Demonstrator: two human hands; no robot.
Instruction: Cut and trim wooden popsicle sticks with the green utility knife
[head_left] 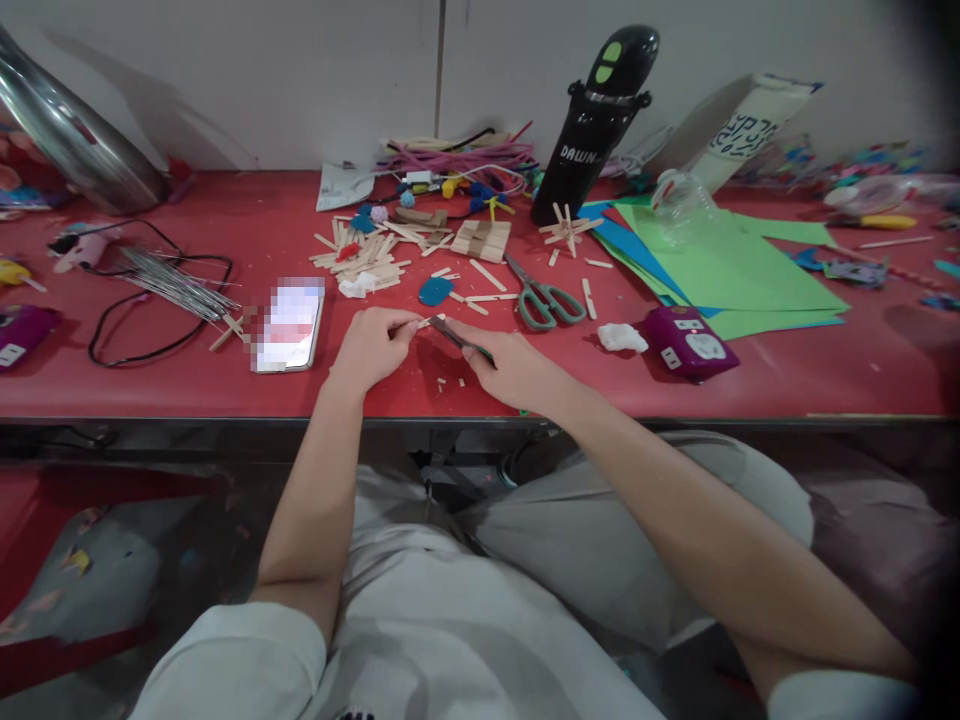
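Lap [465, 600] sits under the counter [825, 370] edge; on it, left hand [371, 345] pinches a stick [429, 321], right hand [510, 368] grips a cutter [457, 338] at its tip. A slip could nick the left hand.

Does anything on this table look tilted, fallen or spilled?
Yes. The black bottle leans steeply instead of standing. A clear bottle lies on its side on the green paper. Wood chips lie scattered on the table below the stick in the left hand and the tool in the right hand.
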